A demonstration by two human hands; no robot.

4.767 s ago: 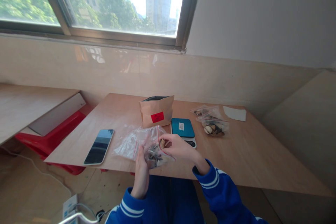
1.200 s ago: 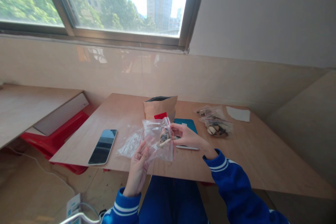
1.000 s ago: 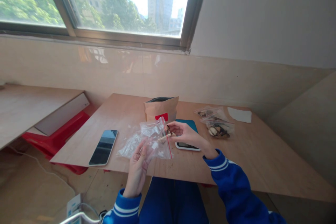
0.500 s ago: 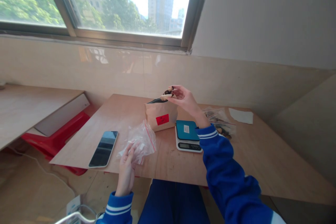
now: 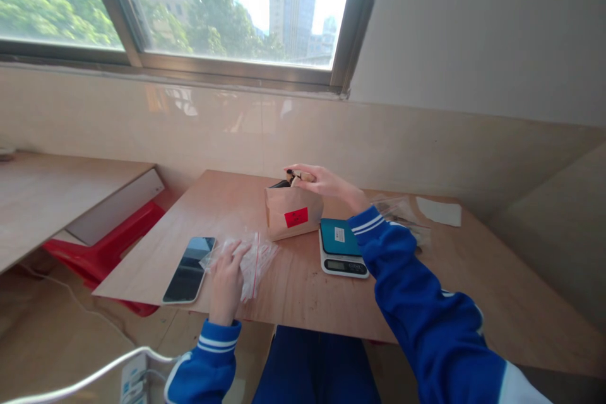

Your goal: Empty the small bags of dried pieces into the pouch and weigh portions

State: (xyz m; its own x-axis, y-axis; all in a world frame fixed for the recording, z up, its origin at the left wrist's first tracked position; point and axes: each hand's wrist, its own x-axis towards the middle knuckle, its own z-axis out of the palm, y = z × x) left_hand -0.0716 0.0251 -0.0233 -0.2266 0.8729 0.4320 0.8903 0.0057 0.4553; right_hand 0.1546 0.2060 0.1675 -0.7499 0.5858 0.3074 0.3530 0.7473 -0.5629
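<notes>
Holding dried pieces [image 5: 307, 177], the right hand [image 5: 327, 182] hovers over the paper bag [image 5: 277, 213].

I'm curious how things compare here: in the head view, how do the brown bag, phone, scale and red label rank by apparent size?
1. Brown bag
2. Phone and scale: too alike to rank, since the blue sleeve hides part of the scale
3. Red label

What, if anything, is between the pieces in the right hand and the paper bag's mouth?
Nothing visible. The right hand holds the pieces at the open mouth of the paper bag, partly hiding the opening. The scale is off to the right.
</notes>
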